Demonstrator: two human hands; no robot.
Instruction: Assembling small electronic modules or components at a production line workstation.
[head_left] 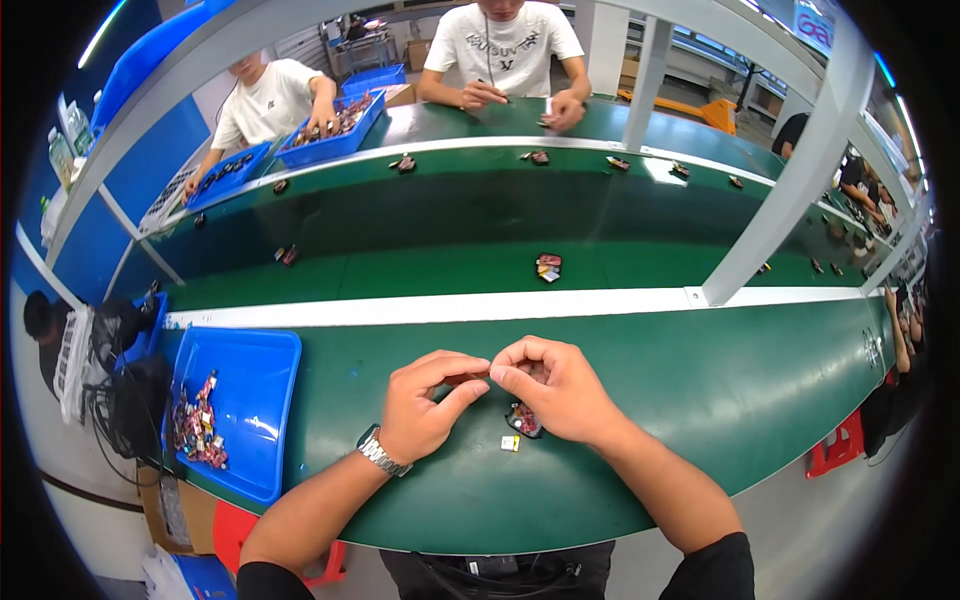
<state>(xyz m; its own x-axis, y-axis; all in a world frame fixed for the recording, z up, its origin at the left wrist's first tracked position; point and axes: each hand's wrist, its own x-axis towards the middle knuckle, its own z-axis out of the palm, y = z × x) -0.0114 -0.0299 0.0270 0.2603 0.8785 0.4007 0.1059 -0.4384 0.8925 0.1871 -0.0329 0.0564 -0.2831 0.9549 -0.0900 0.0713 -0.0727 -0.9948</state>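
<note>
Over the green worktop (640, 390), my left hand (425, 405) and my right hand (555, 390) meet with their fingertips almost touching. Thumb and forefinger are pinched together on each. Whatever lies between the fingertips is too small or hidden to make out. Just beneath my right hand rests a small dark and red electronic assembly (523, 420), partly covered by that hand. Beside it lies a small white and yellow rectangular piece (511, 443). A metal watch (383, 452) circles my left wrist.
At the left stands a blue tray (290, 400) with a heap of small reddish parts (200, 430). Beyond a white rail (420, 307), a green conveyor belt (420, 260) carries several small assemblies, one (548, 266) straight ahead. Two people work across it. A grey post (780, 170) rises at right.
</note>
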